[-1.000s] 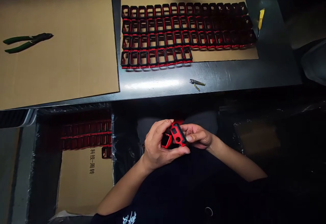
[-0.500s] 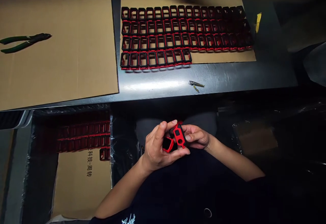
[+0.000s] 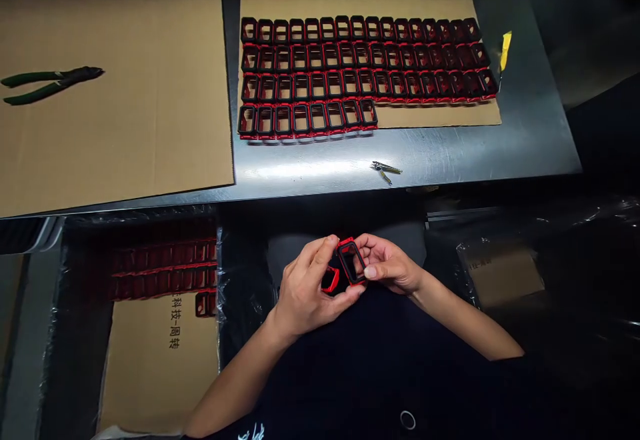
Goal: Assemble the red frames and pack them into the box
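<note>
In front of my body, both hands grip one red and black rectangular frame (image 3: pixel 352 263), its black-rimmed opening tilted up towards me. My left hand (image 3: pixel 306 287) is closed with thumb and fingertips along the frame's left and lower edges. A second red and black piece (image 3: pixel 330 280) sits inside the curl of the left palm, partly covered by the fingers. My right hand (image 3: pixel 389 263) pinches the frame's right side, the thumb on its lower right rim and the other fingers behind it, partly hidden.
Several rows of similar frames (image 3: pixel 300 87) stand on cardboard (image 3: pixel 440 113) on the metal table. Small nippers (image 3: pixel 386 170) lie near its front edge. Green-handled pliers (image 3: pixel 55 83) rest on the left cardboard (image 3: pixel 150 113). A lined box (image 3: pixel 145 367) at lower left holds more frames.
The frame has been turned in my fingers: its side with the square and round holes faced me before, and its large open face shows now. The hands stay in about the same place.
</note>
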Available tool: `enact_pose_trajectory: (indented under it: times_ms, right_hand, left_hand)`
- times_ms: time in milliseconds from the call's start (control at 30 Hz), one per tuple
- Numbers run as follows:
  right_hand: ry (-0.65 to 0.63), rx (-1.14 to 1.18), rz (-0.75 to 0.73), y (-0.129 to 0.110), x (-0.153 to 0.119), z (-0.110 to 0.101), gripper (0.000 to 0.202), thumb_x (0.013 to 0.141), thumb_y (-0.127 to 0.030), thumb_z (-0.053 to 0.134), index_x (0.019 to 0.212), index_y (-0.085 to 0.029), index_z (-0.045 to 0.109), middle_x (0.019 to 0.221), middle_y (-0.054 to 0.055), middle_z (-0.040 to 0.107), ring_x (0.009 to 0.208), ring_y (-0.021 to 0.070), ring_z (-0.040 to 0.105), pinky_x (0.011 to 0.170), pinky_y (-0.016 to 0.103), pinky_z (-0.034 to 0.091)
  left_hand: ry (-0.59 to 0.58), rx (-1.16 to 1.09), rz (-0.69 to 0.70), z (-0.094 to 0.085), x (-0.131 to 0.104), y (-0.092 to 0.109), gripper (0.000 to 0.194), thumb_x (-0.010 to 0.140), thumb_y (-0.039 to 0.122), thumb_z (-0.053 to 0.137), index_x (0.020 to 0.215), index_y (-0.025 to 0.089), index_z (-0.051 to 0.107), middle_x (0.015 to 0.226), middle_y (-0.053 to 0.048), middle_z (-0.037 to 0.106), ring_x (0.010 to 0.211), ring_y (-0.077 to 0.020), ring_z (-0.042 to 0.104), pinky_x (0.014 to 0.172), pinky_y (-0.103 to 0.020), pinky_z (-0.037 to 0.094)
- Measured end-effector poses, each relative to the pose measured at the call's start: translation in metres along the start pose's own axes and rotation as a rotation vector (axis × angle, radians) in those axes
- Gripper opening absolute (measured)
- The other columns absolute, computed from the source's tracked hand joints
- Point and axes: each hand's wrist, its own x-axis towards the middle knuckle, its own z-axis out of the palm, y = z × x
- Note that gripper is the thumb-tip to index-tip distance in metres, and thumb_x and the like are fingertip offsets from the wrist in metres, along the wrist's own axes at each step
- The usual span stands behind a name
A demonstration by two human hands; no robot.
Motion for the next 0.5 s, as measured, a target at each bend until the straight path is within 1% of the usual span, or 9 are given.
enact_pose_trajectory:
  times_ms: [67,100,167,233,300,333,400,500]
  right_hand:
    - [0.121,-0.200,-0.048,-0.011,-0.005,0.013,0.045,0.065,-0.032,0.093,0.097,-0.018,0.066,0.073,-0.005,0.064,0.062,0.0082,0.059,0.062,0.021,0.052]
    - [0.166,-0.326,-0.064,-0.017,-0.008,0.020,0.042,0.067,-0.031,0.092,0.099,-0.018,0.067,0.074,-0.005,0.063,0.062,0.0084,0.058,0.062,0.021,0.051]
    - [0.202,-0.569,-0.115,-0.028,-0.015,0.032,0.038,0.074,-0.032,0.088,0.106,-0.019,0.071,0.076,-0.003,0.065,0.065,0.0105,0.059,0.063,0.023,0.051]
    - [0.220,-0.707,-0.208,-0.037,-0.021,0.041,0.033,0.082,-0.033,0.080,0.111,-0.019,0.072,0.079,0.000,0.068,0.067,0.0124,0.061,0.064,0.026,0.052]
    - [0.256,-0.726,-0.279,-0.042,-0.024,0.043,0.028,0.088,-0.033,0.074,0.112,-0.019,0.073,0.080,0.001,0.069,0.068,0.0128,0.062,0.065,0.027,0.052]
    - [0.267,-0.708,-0.284,-0.043,-0.024,0.042,0.027,0.088,-0.032,0.072,0.111,-0.018,0.072,0.080,0.001,0.069,0.068,0.0128,0.062,0.065,0.026,0.052]
    - [0.246,-0.664,-0.228,-0.042,-0.023,0.039,0.026,0.087,-0.031,0.072,0.109,-0.018,0.072,0.082,0.002,0.070,0.071,0.0138,0.064,0.066,0.026,0.052]
    - [0.166,-0.589,-0.097,-0.037,-0.019,0.035,0.027,0.084,-0.029,0.073,0.108,-0.017,0.072,0.085,0.004,0.072,0.075,0.0154,0.066,0.067,0.027,0.053]
  left_hand:
    - [-0.069,0.019,-0.069,0.000,-0.001,0.000,0.082,0.082,0.038,0.074,0.153,0.021,0.037,0.120,-0.016,0.068,0.104,-0.0270,0.071,0.078,-0.037,0.065]
    - [-0.091,0.010,-0.095,0.000,-0.002,0.000,0.079,0.081,0.034,0.072,0.152,0.021,0.038,0.122,-0.016,0.067,0.105,-0.0271,0.071,0.078,-0.037,0.065]
    - [-0.105,-0.051,-0.128,0.001,-0.003,-0.002,0.076,0.079,0.029,0.072,0.149,0.021,0.042,0.124,-0.015,0.067,0.108,-0.0277,0.070,0.084,-0.040,0.065]
    - [-0.086,-0.171,-0.154,0.002,-0.005,-0.004,0.077,0.079,0.031,0.076,0.147,0.022,0.043,0.127,-0.015,0.067,0.114,-0.0284,0.069,0.093,-0.043,0.062]
    - [-0.050,-0.325,-0.190,0.003,-0.008,-0.005,0.081,0.079,0.038,0.080,0.148,0.024,0.041,0.132,-0.016,0.067,0.120,-0.0288,0.068,0.100,-0.045,0.059]
    - [-0.033,-0.393,-0.207,0.003,-0.010,-0.006,0.083,0.080,0.042,0.081,0.149,0.024,0.039,0.134,-0.017,0.066,0.122,-0.0290,0.067,0.101,-0.046,0.058]
    - [-0.007,-0.476,-0.229,0.005,-0.014,-0.006,0.085,0.080,0.047,0.081,0.149,0.024,0.038,0.137,-0.020,0.064,0.123,-0.0292,0.068,0.101,-0.045,0.058]
    - [0.001,-0.433,-0.231,0.005,-0.015,-0.003,0.085,0.077,0.046,0.084,0.147,0.023,0.041,0.134,-0.020,0.067,0.118,-0.0290,0.070,0.097,-0.042,0.060]
